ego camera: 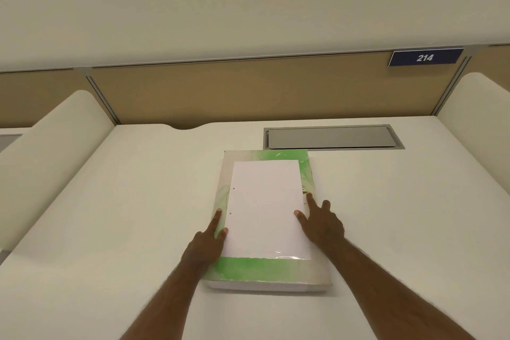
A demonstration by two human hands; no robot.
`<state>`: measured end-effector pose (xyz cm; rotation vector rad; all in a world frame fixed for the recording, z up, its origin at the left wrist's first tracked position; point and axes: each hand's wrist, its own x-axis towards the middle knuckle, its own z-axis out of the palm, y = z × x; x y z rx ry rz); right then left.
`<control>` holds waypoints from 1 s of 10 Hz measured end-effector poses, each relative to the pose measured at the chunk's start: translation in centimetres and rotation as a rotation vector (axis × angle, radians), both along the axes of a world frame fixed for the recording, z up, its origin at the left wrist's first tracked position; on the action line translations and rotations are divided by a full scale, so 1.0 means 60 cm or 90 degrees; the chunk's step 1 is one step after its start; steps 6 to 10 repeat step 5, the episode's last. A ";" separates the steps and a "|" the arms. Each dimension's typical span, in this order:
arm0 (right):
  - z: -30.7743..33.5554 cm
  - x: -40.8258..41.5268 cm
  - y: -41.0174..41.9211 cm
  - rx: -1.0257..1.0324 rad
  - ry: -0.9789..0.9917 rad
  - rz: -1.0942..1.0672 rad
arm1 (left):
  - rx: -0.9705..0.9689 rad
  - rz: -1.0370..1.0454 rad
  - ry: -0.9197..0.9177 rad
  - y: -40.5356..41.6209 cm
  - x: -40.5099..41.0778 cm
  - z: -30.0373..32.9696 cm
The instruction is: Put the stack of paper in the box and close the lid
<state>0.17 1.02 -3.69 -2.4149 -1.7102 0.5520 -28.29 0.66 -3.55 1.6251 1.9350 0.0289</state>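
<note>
A flat green-and-grey box lies shut on the white desk, its long side running away from me. A stack of white punched paper rests on top of its lid. My left hand touches the stack's left edge with spread fingertips. My right hand touches the right edge, thumb on the sheet and index finger pointing up along the lid. Neither hand grips anything.
A grey metal cable hatch is set into the desk just behind the box. Rounded white dividers stand at the left and right. A tan back panel carries a blue sign reading 214.
</note>
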 end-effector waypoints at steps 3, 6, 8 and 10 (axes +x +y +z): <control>0.069 -0.003 -0.001 0.098 -0.150 0.071 | 0.086 -0.043 0.071 0.008 -0.003 0.076; 0.169 -0.014 0.018 0.214 -0.181 0.144 | 0.339 -0.131 0.146 0.059 0.032 0.195; 0.169 -0.014 0.018 0.214 -0.181 0.144 | 0.339 -0.131 0.146 0.059 0.032 0.195; 0.169 -0.014 0.018 0.214 -0.181 0.144 | 0.339 -0.131 0.146 0.059 0.032 0.195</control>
